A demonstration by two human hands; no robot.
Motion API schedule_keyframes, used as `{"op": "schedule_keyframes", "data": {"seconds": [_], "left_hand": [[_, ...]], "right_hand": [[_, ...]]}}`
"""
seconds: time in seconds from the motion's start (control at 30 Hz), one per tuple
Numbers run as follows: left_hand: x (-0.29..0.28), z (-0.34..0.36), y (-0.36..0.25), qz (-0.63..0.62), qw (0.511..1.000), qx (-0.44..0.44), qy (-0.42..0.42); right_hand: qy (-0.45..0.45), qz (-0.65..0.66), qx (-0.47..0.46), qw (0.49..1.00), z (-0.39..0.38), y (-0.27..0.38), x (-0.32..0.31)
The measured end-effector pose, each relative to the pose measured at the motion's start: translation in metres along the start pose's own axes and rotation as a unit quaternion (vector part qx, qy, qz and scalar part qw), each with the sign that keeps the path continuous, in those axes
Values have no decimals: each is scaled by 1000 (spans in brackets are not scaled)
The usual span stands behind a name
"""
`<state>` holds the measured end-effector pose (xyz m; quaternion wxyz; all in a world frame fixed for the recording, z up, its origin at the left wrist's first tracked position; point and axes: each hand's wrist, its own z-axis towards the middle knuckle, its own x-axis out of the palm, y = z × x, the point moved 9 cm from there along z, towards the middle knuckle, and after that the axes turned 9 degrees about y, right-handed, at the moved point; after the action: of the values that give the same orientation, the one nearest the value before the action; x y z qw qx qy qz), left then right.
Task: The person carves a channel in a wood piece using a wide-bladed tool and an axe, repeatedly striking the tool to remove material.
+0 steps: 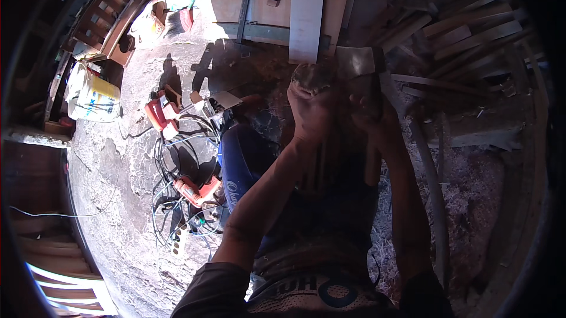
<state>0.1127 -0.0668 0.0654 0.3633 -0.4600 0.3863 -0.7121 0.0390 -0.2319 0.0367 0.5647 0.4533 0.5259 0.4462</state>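
In deep shade at the centre, my left hand (pixel 309 100) is closed in a fist in front of my body. What it grips, if anything, is too dark to make out. Close on its right, my right hand (pixel 377 111) is wrapped round a wooden-handled tool with a broad blocky head (pixel 355 62). The head lies beyond the fingers, and the lower handle (pixel 372 164) shows below them. Narrow upright wooden strips (pixel 321 167) stand between my legs, under the hands. A pale board (pixel 306 11) ends just beyond my left fist.
A bar clamp (pixel 246 11) lies over the boards ahead. Left on the rough floor are a red power tool (pixel 160 116), a red drill (pixel 197 191) and tangled cables (pixel 158 194). Further left stands a white bucket (pixel 94 94). Scrap wood (pixel 466 29) is heaped at the right.
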Motion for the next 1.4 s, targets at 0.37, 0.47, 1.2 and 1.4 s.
{"op": "schedule_keyframes", "data": {"seconds": [0.37, 0.47, 1.2, 1.4], "left_hand": [[-69, -79, 113, 474, 758, -266, 361], [-59, -104, 122, 580, 667, -149, 443], [-88, -122, 136, 338, 905, -231, 116], [-62, -179, 137, 450, 801, -391, 57]], "right_hand": [[-47, -111, 89, 989, -102, -116, -18], [-28, -163, 167, 972, -135, -138, -25], [40, -255, 188, 948, -171, -191, -2], [72, -235, 288, 925, -181, -214, -7]]}}
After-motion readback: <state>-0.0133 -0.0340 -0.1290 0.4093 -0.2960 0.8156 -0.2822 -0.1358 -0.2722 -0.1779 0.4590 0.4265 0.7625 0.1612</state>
